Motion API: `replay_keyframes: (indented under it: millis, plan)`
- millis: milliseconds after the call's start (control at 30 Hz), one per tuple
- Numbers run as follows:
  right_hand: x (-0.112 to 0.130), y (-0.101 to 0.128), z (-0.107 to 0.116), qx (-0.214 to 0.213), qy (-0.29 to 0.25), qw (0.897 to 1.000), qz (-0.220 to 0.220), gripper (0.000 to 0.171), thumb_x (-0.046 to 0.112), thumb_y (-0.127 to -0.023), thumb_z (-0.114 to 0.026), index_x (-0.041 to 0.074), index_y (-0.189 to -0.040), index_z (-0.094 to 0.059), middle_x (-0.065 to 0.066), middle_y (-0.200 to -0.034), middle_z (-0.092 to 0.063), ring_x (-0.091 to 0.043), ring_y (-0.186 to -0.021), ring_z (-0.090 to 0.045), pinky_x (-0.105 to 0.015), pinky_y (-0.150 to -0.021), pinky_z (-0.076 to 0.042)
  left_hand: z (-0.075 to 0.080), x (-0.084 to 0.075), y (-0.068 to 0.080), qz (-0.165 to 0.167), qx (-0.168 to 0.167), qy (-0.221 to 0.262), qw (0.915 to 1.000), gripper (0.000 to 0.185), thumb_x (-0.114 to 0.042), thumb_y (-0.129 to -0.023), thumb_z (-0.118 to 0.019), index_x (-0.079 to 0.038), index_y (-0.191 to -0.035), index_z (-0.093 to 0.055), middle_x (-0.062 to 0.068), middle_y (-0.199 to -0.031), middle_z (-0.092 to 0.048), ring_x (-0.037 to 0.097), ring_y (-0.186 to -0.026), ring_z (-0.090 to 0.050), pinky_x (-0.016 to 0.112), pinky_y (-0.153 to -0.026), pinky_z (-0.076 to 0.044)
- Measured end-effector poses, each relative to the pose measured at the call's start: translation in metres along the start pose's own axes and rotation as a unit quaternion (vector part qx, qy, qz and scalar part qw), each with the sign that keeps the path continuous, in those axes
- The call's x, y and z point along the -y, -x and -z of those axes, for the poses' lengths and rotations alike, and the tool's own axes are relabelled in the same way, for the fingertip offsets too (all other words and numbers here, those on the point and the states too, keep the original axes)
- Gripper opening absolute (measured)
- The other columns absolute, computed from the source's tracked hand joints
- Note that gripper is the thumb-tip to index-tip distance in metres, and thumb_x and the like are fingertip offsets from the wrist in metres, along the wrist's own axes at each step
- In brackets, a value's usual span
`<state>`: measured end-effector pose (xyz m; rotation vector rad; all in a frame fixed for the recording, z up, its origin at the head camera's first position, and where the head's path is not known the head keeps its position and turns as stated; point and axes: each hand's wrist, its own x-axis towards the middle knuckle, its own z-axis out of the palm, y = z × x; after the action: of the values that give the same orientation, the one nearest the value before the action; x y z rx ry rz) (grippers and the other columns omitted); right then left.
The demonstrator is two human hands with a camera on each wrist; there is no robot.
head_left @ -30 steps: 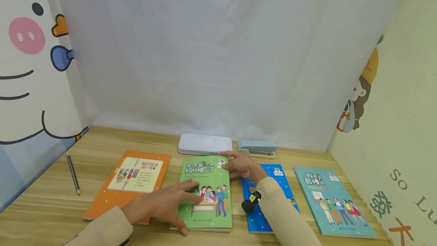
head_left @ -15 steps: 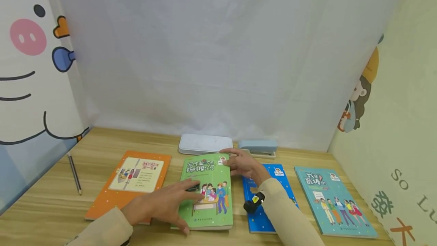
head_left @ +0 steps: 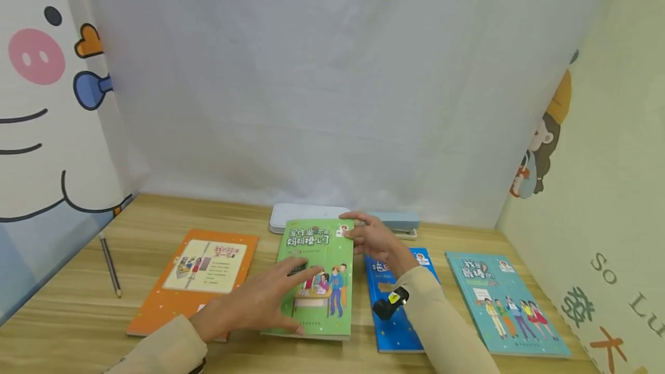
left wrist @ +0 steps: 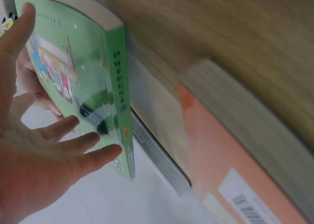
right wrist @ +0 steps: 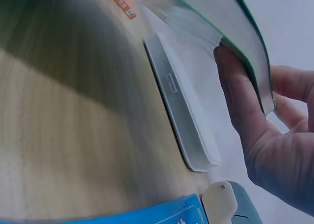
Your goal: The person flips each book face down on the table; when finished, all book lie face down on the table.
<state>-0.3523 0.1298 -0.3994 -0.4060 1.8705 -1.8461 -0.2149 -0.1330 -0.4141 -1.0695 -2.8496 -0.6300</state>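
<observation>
I see my left hand (head_left: pixel 260 305) lying flat on the cover of the green book (head_left: pixel 318 281), fingers straight and spread, the thumb at its near edge. The book sits on the wooden table (head_left: pixel 78 310) between the orange book (head_left: pixel 197 279) on the left and the blue book (head_left: pixel 395 305) on the right. Farther on, my right hand (head_left: pixel 375 239) pinches the book's far right corner, thumb under, fingers on top, tilting that end up off the table. Just beyond lie the white case (head_left: pixel 301 216) and the pale blue stapler (head_left: pixel 397 224).
</observation>
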Motion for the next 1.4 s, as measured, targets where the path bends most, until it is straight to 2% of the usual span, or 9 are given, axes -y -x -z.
replay_keyframes:
  millis: [167, 333, 400, 667, 867, 1000, 1133, 1233, 1400]
  plan:
    - [0.008, 0.0, -0.001, -0.004, -0.006, 1.0, 0.008, 0.053, -0.002, -0.1, -0.049, -0.001, -0.151, -0.034, -0.006, -0.107, -0.07, -0.018, -0.085, -0.074, -0.035, -0.073, -0.062, -0.003, -0.011, -0.008, -0.015, -0.046, -0.001, 0.9988, 0.101, -0.057, -0.07, -0.084, -0.031, -0.155, -0.036, 0.014, -0.156, -0.039, 0.045, -0.145, -0.034, 0.064, -0.109, -0.04]
    - [0.011, 0.002, -0.003, -0.016, -0.013, 1.0, 0.001, 0.054, -0.002, -0.099, -0.05, -0.003, -0.15, -0.034, -0.007, -0.108, -0.069, -0.019, -0.086, -0.073, -0.034, -0.073, -0.061, -0.013, -0.029, -0.018, -0.041, -0.058, 0.019, 0.9973, 0.101, -0.06, -0.072, -0.082, -0.033, -0.156, -0.033, 0.014, -0.164, -0.027, 0.049, -0.15, -0.022, 0.072, -0.112, -0.027]
    - [0.011, 0.001, -0.005, -0.016, -0.017, 1.0, -0.001, 0.054, -0.002, -0.099, -0.051, -0.002, -0.151, -0.034, -0.008, -0.109, -0.068, -0.018, -0.086, -0.073, -0.034, -0.075, -0.061, -0.018, -0.036, -0.022, -0.048, -0.061, 0.014, 0.9969, 0.102, -0.062, -0.071, -0.082, -0.033, -0.156, -0.034, 0.013, -0.165, -0.024, 0.048, -0.151, -0.018, 0.074, -0.112, -0.025]
    - [0.015, 0.002, -0.012, -0.039, -0.032, 0.999, -0.008, 0.053, -0.003, -0.099, -0.049, -0.001, -0.15, -0.037, -0.005, -0.102, -0.069, -0.015, -0.08, -0.073, -0.031, -0.072, -0.062, -0.029, -0.048, -0.026, -0.032, -0.08, -0.019, 0.9961, 0.105, -0.062, -0.067, -0.084, -0.035, -0.155, -0.035, 0.014, -0.167, -0.02, 0.046, -0.152, -0.015, 0.075, -0.114, -0.018]
    - [0.018, 0.005, -0.012, -0.046, -0.039, 0.998, -0.004, 0.052, -0.004, -0.099, -0.049, -0.004, -0.149, -0.035, -0.008, -0.103, -0.068, -0.016, -0.079, -0.073, -0.03, -0.069, -0.061, -0.025, -0.049, -0.023, -0.027, -0.098, -0.016, 0.9947, 0.092, -0.051, -0.072, -0.086, -0.035, -0.151, -0.043, 0.014, -0.164, -0.026, 0.044, -0.15, -0.025, 0.068, -0.115, -0.026]
    - [0.021, 0.007, -0.011, -0.037, -0.033, 0.999, -0.006, 0.052, -0.004, -0.098, -0.049, -0.006, -0.148, -0.036, -0.01, -0.106, -0.068, -0.016, -0.08, -0.074, -0.03, -0.071, -0.062, -0.016, -0.055, -0.02, -0.018, -0.098, 0.02, 0.9948, 0.08, -0.042, -0.08, -0.083, -0.033, -0.15, -0.046, 0.011, -0.161, -0.034, 0.04, -0.147, -0.034, 0.062, -0.115, -0.034]
    - [0.024, 0.009, -0.011, -0.041, -0.03, 0.999, -0.011, 0.051, -0.003, -0.098, -0.051, -0.006, -0.147, -0.037, -0.012, -0.107, -0.068, -0.017, -0.081, -0.074, -0.03, -0.07, -0.061, -0.005, -0.063, -0.019, -0.014, -0.128, 0.047, 0.9905, 0.069, -0.031, -0.084, -0.081, -0.022, -0.147, -0.052, 0.009, -0.151, -0.05, 0.033, -0.137, -0.051, 0.051, -0.109, -0.046]
    - [0.026, 0.011, -0.011, -0.048, -0.031, 0.998, -0.012, 0.048, -0.004, -0.097, -0.053, -0.005, -0.144, -0.04, -0.012, -0.107, -0.069, -0.018, -0.081, -0.074, -0.029, -0.069, -0.061, -0.001, -0.065, -0.019, -0.021, -0.169, 0.054, 0.984, 0.061, -0.019, -0.084, -0.081, -0.012, -0.14, -0.058, 0.01, -0.138, -0.063, 0.028, -0.126, -0.062, 0.045, -0.102, -0.052]
    - [0.027, 0.012, -0.013, -0.051, -0.023, 0.998, -0.009, 0.044, -0.005, -0.096, -0.054, -0.005, -0.139, -0.045, -0.013, -0.107, -0.07, -0.018, -0.08, -0.074, -0.03, -0.067, -0.061, 0.002, -0.063, -0.019, -0.01, -0.198, 0.076, 0.9771, 0.052, -0.007, -0.082, -0.081, -0.008, -0.132, -0.066, 0.009, -0.127, -0.07, 0.022, -0.111, -0.069, 0.04, -0.092, -0.057]
